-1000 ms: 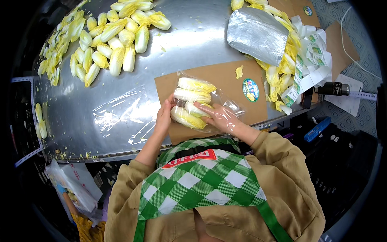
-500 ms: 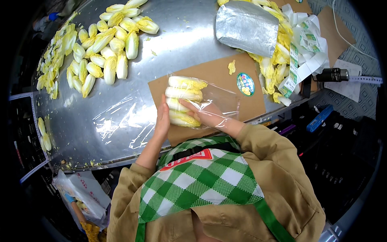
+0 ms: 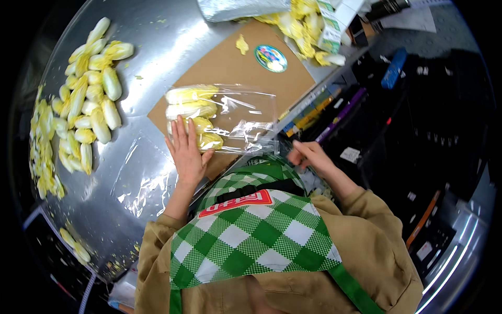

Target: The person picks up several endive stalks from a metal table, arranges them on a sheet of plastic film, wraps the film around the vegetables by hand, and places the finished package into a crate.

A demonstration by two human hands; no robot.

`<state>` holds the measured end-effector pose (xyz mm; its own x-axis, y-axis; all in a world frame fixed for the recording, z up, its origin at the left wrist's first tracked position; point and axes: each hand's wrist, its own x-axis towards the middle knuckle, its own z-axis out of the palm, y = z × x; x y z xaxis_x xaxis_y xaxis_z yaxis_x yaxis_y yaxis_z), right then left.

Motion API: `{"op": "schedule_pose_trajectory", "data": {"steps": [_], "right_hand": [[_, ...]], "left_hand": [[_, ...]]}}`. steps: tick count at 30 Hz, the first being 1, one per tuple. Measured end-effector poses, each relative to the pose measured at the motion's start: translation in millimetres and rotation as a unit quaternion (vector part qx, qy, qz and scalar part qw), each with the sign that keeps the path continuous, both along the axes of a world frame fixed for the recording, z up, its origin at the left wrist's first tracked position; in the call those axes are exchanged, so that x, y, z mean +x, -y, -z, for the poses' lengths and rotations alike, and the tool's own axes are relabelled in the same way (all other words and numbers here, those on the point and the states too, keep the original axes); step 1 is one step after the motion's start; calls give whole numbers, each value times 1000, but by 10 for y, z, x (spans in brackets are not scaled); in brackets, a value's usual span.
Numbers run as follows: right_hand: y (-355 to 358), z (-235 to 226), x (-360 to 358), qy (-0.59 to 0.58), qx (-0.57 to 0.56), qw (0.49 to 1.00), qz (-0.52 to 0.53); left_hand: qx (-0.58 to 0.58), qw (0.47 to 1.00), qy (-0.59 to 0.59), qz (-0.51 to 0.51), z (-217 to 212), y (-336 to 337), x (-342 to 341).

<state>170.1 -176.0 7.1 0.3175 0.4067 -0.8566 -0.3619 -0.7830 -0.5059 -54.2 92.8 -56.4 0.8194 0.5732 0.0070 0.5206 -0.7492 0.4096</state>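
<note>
Stretching beneath it all, the steel table (image 3: 157, 47) gleams as I look on, with a sheet of brown cardboard (image 3: 219, 65) laid at its near edge. Taking the clear bag on that cardboard as the middle of my clock, a big heap of pale yellow cabbages (image 3: 86, 107) sits at nine. A silvery sheet (image 3: 243, 6) shows at twelve, cut off by the edge of view. The clear bag (image 3: 248, 104) itself lies flat, with cabbages lined up in its nine-o'clock end (the rest is slack, shiny plastic). At eight, the left hand (image 3: 189, 157) rests on the bag over the lower cabbages, fingers stretched out and slightly apart, thumb held off to the side. At four, past the table edge, the right hand (image 3: 312, 156) has its fingers bent in; whether they grip anything, I cannot tell. An oval sticker (image 3: 271, 58) lies at one, and a yellow leaf scrap (image 3: 242, 45) near twelve.
</note>
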Motion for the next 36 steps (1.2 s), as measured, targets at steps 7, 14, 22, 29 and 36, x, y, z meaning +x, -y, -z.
{"op": "schedule_pose_trajectory", "data": {"steps": [7, 14, 22, 29, 36], "right_hand": [[-338, 345, -429, -72, 64, 990, 102], [-411, 199, -172, -170, 49, 964, 200], [-323, 300, -419, -163, 89, 975, 122], [-219, 368, -540, -169, 76, 973, 135], [-266, 277, -468, -183, 68, 968, 159]], "left_hand": [[34, 999, -14, 26, 88, -35, -49], [44, 998, -15, 34, 66, -41, -37], [26, 999, -22, 35, 86, -99, -85], [49, 997, -25, 51, 152, -143, -94], [64, 996, 8, 63, 198, -166, -108]]}}
